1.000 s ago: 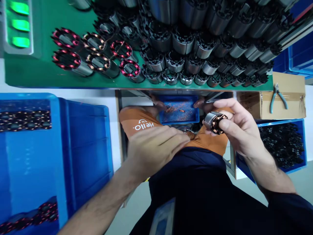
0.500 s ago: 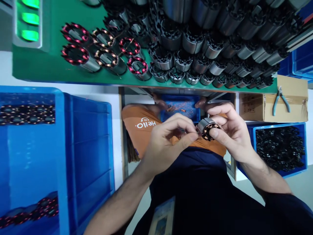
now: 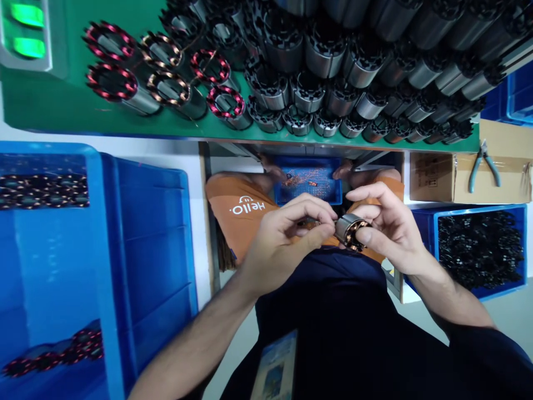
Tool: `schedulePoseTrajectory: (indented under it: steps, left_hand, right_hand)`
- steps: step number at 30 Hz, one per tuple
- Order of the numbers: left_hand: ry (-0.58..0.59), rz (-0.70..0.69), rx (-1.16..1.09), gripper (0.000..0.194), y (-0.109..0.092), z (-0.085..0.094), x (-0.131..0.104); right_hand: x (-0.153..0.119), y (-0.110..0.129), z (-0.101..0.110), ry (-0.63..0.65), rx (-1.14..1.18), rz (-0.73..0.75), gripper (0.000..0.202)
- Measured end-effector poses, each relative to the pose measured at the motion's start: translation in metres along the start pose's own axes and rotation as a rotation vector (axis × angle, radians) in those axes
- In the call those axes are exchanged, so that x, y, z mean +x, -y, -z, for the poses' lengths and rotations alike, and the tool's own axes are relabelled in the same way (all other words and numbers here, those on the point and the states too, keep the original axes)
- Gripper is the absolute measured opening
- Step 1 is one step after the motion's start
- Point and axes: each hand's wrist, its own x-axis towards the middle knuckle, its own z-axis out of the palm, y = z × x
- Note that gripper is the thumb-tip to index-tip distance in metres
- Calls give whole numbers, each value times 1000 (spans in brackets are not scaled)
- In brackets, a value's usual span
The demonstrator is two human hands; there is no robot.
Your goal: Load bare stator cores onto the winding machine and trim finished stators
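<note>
A metal motor stator (image 3: 348, 228) with copper windings is held over my lap. My right hand (image 3: 387, 228) grips it, with the thumb on the wound end and fingers behind it. My left hand (image 3: 291, 233) is closed, thumb and index finger pinched together at the stator's left end; what they pinch is too small to make out. Rows of stators stand on the green bench (image 3: 54, 111) in front, some with pink windings (image 3: 111, 82) and some with copper ones (image 3: 169, 89).
On the left are blue crates (image 3: 152, 222) with wound stators. To the right, pliers (image 3: 483, 164) lie on a cardboard box (image 3: 508, 183), above a blue bin (image 3: 527, 244) of black parts. A blue tray (image 3: 287, 194) with copper scraps lies below the bench.
The view has shifted slightly. The stator has turned a little and sits slightly lower in my right hand; my left hand stays pinched beside it.
</note>
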Motion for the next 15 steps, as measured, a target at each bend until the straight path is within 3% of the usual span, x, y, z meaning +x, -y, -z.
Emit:
schedulePoseTrajectory:
  steps: [4, 8, 9, 12, 15]
  left_hand:
    - [-79, 61, 67, 22, 22, 7, -6]
    - [-129, -257, 284, 71, -2, 9, -11]
    - [-118, -336, 363, 75, -11, 7, -11]
    - [-73, -410, 555, 57, -30, 1, -15]
    - [-69, -411, 588, 54, -32, -4, -18]
  right_hand:
    - [-2, 3, 4, -56, -42, 7, 54]
    - [1, 1, -3, -72, -130, -1, 55]
    - [2, 1, -6, -61, -137, -4, 55]
    - [4, 3, -10, -11, -160, -9, 59]
    - [5, 7, -7, 2, -284, 76, 59]
